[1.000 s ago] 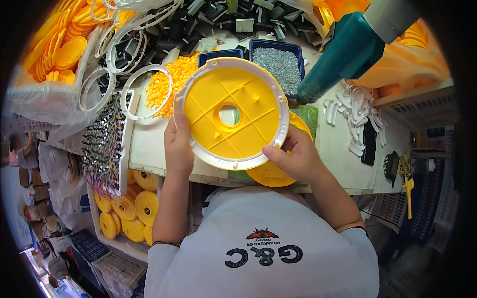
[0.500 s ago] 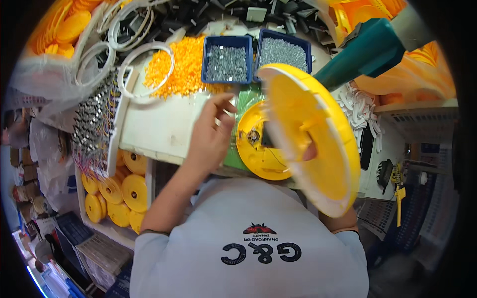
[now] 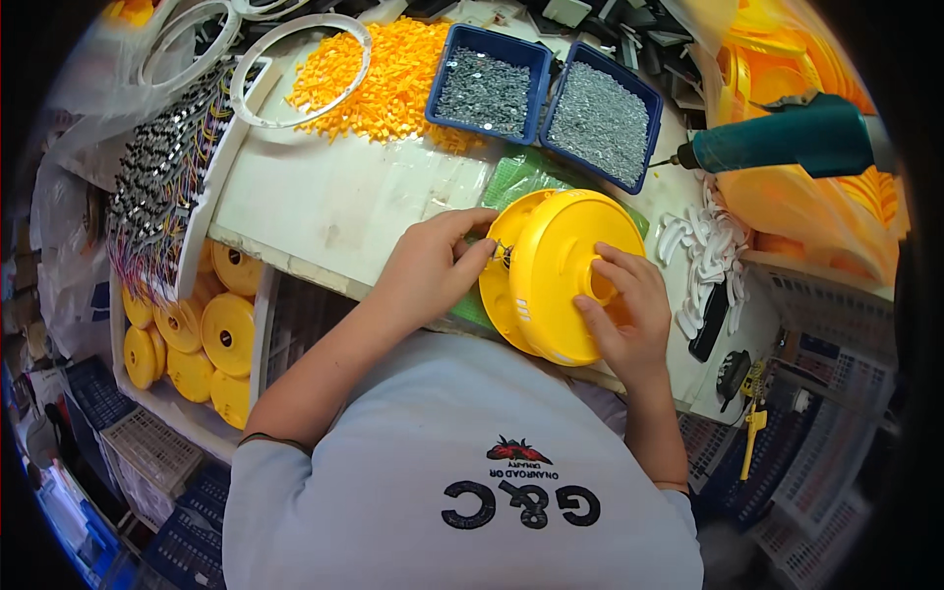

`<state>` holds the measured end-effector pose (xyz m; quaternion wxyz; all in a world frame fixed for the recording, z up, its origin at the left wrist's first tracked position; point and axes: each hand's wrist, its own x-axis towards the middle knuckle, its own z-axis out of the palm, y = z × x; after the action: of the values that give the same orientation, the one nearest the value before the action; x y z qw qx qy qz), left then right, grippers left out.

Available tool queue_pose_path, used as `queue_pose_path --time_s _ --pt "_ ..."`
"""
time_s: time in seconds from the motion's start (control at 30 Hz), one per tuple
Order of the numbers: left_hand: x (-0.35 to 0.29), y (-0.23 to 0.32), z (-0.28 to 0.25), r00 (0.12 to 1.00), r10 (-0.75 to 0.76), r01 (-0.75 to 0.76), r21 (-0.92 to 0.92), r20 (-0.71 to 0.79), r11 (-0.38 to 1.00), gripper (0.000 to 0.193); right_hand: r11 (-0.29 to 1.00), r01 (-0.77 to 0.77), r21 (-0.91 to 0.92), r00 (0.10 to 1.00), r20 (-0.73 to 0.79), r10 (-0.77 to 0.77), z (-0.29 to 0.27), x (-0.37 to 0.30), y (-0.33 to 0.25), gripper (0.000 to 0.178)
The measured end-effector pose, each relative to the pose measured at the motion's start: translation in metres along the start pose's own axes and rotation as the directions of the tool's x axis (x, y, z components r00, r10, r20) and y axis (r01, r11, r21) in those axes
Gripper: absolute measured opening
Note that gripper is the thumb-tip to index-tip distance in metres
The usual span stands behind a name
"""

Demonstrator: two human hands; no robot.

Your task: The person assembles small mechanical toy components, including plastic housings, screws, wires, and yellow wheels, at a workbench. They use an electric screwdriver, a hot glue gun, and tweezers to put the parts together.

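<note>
My right hand (image 3: pixel 634 310) grips a round yellow plastic cover (image 3: pixel 551 265) at the raised ring round its central hole. The cover is tilted over a matching round yellow base (image 3: pixel 500 295), which shows only along its left side. At the base's left edge my left hand (image 3: pixel 433 265) has thumb and forefinger drawn close together, beside a small dark part with thin wires (image 3: pixel 504 254). What the fingertips pinch is too small to make out. Under the base lies a green mat (image 3: pixel 531 169) in clear plastic.
Two blue bins (image 3: pixel 539 138) of small metal pieces stand behind the mat, beside a heap of orange pieces (image 3: pixel 393 74) and a white ring (image 3: pixel 361 79). A teal power screwdriver (image 3: pixel 787 138) hangs at right above white curved pieces (image 3: pixel 693 241). Wired parts (image 3: pixel 167 187) lie at left.
The cover has swung down and left over the base, its outer face now toward me. My left hand has come down to the base's edge. The view has shifted.
</note>
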<state>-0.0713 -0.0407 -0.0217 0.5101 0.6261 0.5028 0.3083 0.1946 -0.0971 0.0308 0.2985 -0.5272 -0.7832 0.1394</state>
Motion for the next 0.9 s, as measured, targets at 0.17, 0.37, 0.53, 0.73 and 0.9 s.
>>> queue_pose_path --time_s 0.17,0.37,0.53,0.73,0.9 --pt "0.005 0.005 -0.012 0.989 -0.082 0.09 -0.06 0.123 0.994 0.039 0.998 0.064 0.022 0.996 0.063 -0.065 0.005 0.013 0.0 0.04" --pt "0.006 0.003 -0.014 0.984 -0.084 0.101 -0.103 0.159 0.99 0.04 0.992 0.127 0.028 0.985 0.115 -0.129 0.003 0.021 0.001 0.04" --pt "0.005 0.0 -0.012 0.992 -0.049 0.064 -0.137 0.116 0.988 0.039 0.987 0.163 -0.001 0.97 0.185 -0.16 0.001 0.028 -0.004 0.039" --pt "0.005 0.001 -0.012 0.991 -0.048 0.062 -0.108 0.123 0.992 0.038 0.979 0.196 -0.056 0.941 0.292 -0.172 -0.001 0.033 -0.004 0.043" --pt "0.007 -0.002 -0.009 0.994 -0.031 0.042 -0.097 0.107 0.994 0.038 0.966 0.245 -0.08 0.944 0.248 -0.219 0.008 0.026 0.004 0.04"
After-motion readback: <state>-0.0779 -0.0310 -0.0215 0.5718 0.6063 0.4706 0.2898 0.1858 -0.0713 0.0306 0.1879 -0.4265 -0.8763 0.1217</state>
